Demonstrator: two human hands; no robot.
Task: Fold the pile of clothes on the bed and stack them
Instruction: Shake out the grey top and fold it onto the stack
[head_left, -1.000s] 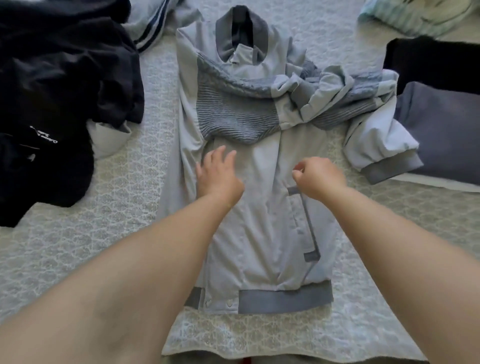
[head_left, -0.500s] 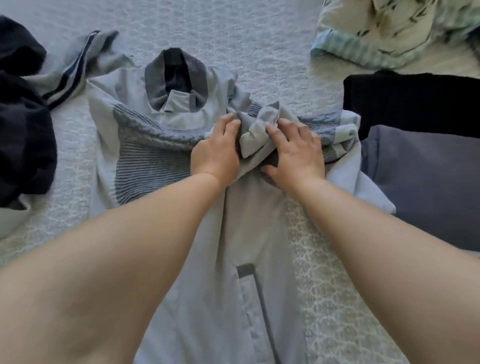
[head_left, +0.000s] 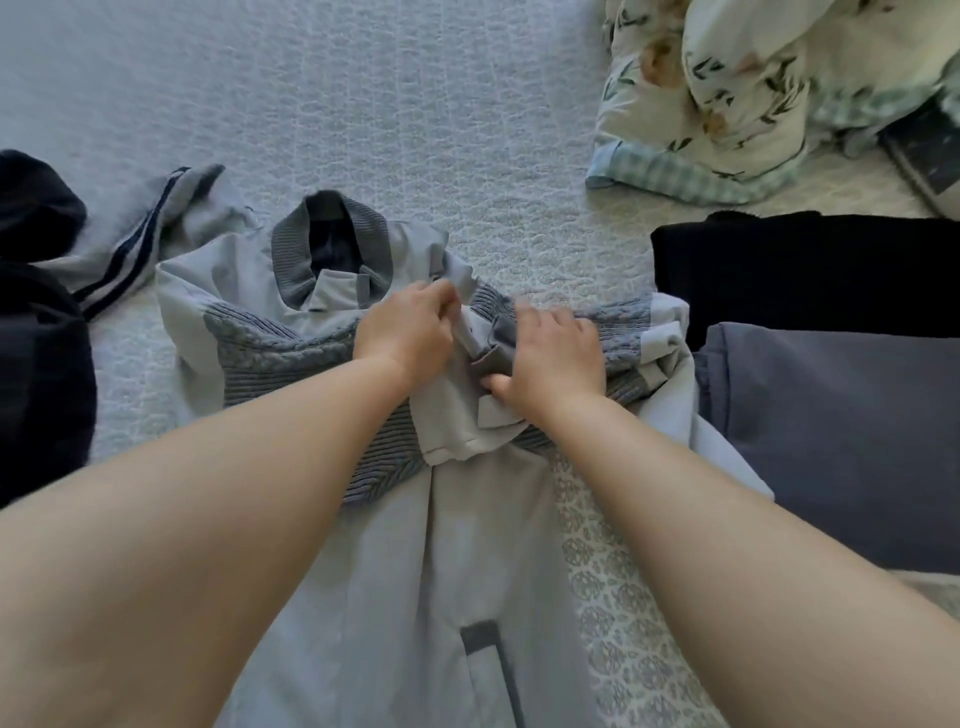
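Note:
A light grey jacket (head_left: 363, 561) with dark ribbed collar and chest panels lies spread on the bed, collar away from me. Its right sleeve is bunched across the chest. My left hand (head_left: 410, 332) pinches a fold of this bunched sleeve cloth near the collar. My right hand (head_left: 553, 353) lies on the sleeve beside it, fingers curled over the fabric and thumb tucked under a fold. A folded dark grey garment (head_left: 841, 436) and a folded black one (head_left: 810, 270) lie to the right.
A heap of dark clothes (head_left: 36, 364) sits at the left with a grey garment with navy stripes (head_left: 135, 249) beside it. A floral quilt (head_left: 753, 88) is bunched at the back right. The patterned bed cover (head_left: 363, 104) stretches beyond the jacket.
Both hands went from the jacket's middle up to the bunched sleeve on the chest. They now grip its folds, and the view has shifted forward.

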